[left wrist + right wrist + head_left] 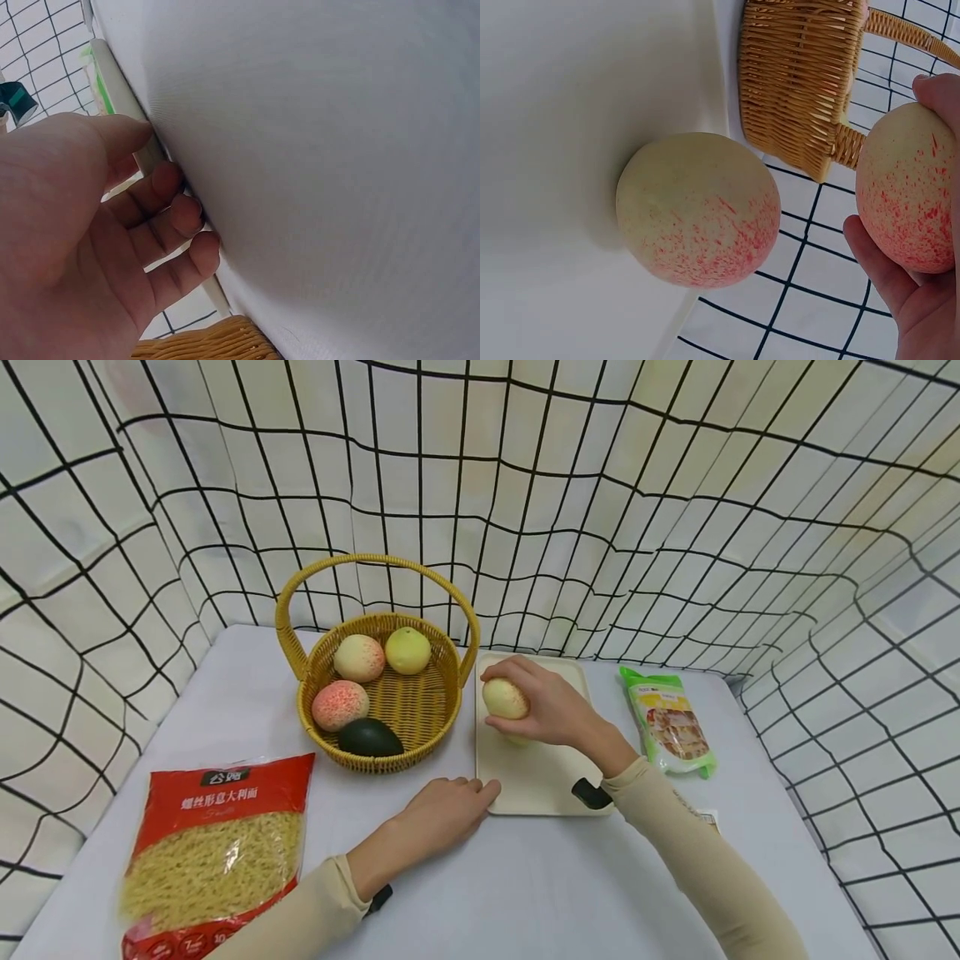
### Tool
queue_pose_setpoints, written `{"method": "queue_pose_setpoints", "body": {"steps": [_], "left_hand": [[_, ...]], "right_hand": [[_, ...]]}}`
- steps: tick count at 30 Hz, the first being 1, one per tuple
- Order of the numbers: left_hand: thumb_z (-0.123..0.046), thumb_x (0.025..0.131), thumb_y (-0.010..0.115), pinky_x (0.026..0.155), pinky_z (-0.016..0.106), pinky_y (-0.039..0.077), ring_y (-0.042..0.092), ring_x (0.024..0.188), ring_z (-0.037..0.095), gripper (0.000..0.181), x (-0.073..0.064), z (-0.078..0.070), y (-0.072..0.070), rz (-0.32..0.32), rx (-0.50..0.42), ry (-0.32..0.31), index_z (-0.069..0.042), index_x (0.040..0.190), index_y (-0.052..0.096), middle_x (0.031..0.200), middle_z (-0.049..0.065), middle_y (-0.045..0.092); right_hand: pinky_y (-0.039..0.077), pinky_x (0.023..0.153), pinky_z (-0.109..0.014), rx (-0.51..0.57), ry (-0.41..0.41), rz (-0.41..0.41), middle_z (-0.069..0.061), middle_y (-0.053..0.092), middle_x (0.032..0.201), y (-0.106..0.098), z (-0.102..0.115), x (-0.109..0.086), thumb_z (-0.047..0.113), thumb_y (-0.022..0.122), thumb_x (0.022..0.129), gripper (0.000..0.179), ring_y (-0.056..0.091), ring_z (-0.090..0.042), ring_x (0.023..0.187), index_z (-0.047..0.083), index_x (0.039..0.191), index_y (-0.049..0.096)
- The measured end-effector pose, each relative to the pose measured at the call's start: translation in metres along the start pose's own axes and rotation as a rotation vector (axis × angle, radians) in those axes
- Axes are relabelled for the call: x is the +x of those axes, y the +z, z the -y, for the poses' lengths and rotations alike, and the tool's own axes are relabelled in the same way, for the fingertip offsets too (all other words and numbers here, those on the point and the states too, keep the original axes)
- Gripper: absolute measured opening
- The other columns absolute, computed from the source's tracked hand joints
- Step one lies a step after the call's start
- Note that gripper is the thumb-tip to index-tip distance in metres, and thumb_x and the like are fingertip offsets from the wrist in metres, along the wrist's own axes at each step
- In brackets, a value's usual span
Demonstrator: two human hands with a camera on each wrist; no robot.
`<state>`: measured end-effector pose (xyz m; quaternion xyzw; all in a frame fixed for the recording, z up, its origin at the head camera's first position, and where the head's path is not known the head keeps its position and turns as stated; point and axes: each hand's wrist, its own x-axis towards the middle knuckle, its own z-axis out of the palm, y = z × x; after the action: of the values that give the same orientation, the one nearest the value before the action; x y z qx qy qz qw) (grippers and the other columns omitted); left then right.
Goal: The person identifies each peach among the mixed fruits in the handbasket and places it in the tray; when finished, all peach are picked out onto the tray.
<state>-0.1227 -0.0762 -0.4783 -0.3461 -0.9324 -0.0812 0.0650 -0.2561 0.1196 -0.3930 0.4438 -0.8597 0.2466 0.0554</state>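
My right hand grips a pale peach with red speckles above the cream tray, fingers and thumb around its sides. Below it, a second peach rests on the tray; in the head view it is almost hidden behind the held peach and hand. My left hand rests on the table at the tray's near left corner. Its fingers are loosely bent beside the tray's edge, with nothing visible in its palm.
Left of the tray stands a wicker basket with a tall handle, holding several fruits, including a dark green one. A red pasta bag lies front left, a green food packet at the right. Black netting surrounds the table.
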Motion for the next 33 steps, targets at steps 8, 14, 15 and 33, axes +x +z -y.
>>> {"method": "queue_pose_setpoints", "body": {"steps": [8,14,15,33], "left_hand": [[-0.02,0.1,0.072,0.055,0.033,0.048,0.066,0.069,0.021,0.019,0.0,0.001,0.001,0.014,-0.011,0.001,-0.014,0.107,0.055,0.081,0.002,0.066],[-0.02,0.101,0.072,0.055,0.033,0.047,0.066,0.069,0.021,0.019,-0.001,0.001,0.001,0.024,-0.012,-0.003,-0.014,0.108,0.055,0.081,0.002,0.065],[-0.02,0.101,0.071,0.055,0.033,0.047,0.066,0.069,0.021,0.019,-0.001,0.001,0.001,0.023,-0.013,-0.004,-0.014,0.108,0.055,0.081,0.002,0.065],[-0.021,0.101,0.071,0.054,0.032,0.046,0.065,0.067,0.019,0.018,0.002,0.001,0.002,0.013,0.004,0.001,-0.014,0.105,0.054,0.079,0.001,0.065]], "right_hand": [[0.061,0.084,-0.037,-0.005,0.021,-0.009,-0.001,0.064,0.133,-0.004,-0.003,-0.003,0.04,0.085,0.09,0.051,0.069,-0.018,0.106,0.022,0.132,0.063],[0.061,0.082,-0.037,-0.002,0.029,-0.012,0.001,0.064,0.131,-0.006,-0.005,-0.004,0.039,0.085,0.09,0.051,0.069,-0.017,0.104,0.023,0.132,0.063],[0.061,0.082,-0.037,-0.001,0.028,-0.012,0.001,0.063,0.131,-0.006,-0.005,-0.004,0.039,0.085,0.09,0.05,0.069,-0.017,0.104,0.023,0.132,0.063],[0.06,0.082,-0.038,-0.015,0.041,-0.056,0.002,0.066,0.124,-0.013,-0.02,-0.017,0.031,0.089,0.087,0.048,0.069,-0.017,0.102,0.022,0.128,0.064]]}}
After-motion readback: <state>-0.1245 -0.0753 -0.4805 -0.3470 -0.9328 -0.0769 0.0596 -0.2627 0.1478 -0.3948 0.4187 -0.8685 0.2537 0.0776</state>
